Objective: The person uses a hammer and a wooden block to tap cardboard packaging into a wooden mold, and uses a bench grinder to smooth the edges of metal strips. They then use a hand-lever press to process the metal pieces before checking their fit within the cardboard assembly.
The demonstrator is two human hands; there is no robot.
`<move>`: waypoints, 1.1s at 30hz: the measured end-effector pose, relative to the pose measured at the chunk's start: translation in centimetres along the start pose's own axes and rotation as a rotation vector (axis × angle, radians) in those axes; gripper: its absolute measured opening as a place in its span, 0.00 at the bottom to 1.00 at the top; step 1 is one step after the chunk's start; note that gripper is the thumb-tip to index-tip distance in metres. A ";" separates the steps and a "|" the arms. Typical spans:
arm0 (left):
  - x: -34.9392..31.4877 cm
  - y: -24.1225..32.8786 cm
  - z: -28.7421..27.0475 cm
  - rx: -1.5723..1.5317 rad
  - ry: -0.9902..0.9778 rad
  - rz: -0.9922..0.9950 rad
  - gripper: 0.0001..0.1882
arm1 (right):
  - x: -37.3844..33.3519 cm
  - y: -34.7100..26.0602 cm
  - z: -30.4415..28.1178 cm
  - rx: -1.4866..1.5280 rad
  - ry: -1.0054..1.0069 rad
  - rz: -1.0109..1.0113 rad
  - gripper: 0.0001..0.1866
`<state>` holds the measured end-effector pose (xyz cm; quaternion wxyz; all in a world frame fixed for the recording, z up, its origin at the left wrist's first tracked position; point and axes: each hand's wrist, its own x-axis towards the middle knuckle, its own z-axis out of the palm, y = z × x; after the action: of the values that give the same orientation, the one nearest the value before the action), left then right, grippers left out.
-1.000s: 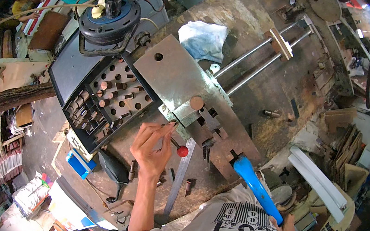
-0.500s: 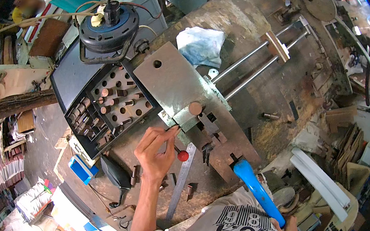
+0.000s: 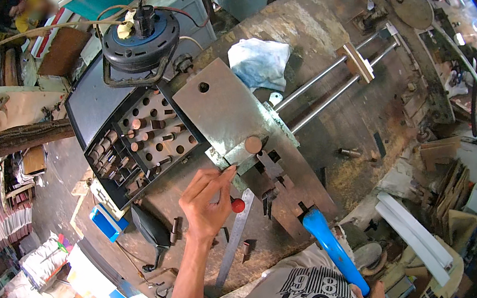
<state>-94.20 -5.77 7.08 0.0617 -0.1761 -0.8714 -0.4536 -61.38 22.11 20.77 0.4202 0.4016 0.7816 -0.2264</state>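
Note:
My left hand [image 3: 206,204] is pinched at the near left corner of a flat steel block [image 3: 215,107], thumb against fingertips. Whatever it holds there is too small and hidden to make out. Just right of that hand sits a red ball knob [image 3: 238,205]. A round copper-coloured peg [image 3: 253,144] stands at the block's near end, beside a slotted steel plate [image 3: 311,194]. Down at the lower right, my right hand [image 3: 375,297] is wrapped round the lower end of a long blue lever handle [image 3: 331,245], partly hidden by its edge.
A black case [image 3: 154,130] with several cylindrical punches lies left of the block, under a cable reel [image 3: 140,44]. A steel ruler [image 3: 233,240] lies near me. Two guide rods [image 3: 314,84] run right from the block, past a white cloth [image 3: 260,61]. Cardboard pieces [image 3: 451,187] lean at right.
My left hand has shifted slightly right and toward me, still pinched by the block's corner. My right hand stays on the blue lever handle.

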 end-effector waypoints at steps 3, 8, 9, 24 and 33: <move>0.2 0.1 0.2 -0.008 -0.005 -0.018 0.18 | 1.7 1.7 0.7 -0.066 -0.095 -0.090 0.32; 0.1 0.1 0.2 -0.007 0.000 -0.032 0.14 | 0.9 0.6 0.7 -0.008 0.131 -0.257 0.29; 0.1 0.2 0.3 -0.005 0.008 -0.027 0.14 | 0.8 0.1 0.4 0.004 0.186 -0.302 0.28; 0.5 0.3 1.0 -0.056 -0.005 -0.023 0.15 | 0.5 -1.0 -0.5 0.063 0.076 -0.171 0.31; 0.1 0.5 1.8 -0.075 0.077 -0.098 0.12 | 0.4 -2.7 -1.7 0.106 -0.036 -0.085 0.32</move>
<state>-93.99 -4.00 6.46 0.0664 -0.1179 -0.8582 -0.4951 -64.52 21.89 21.41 0.4026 0.3857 0.7770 -0.2922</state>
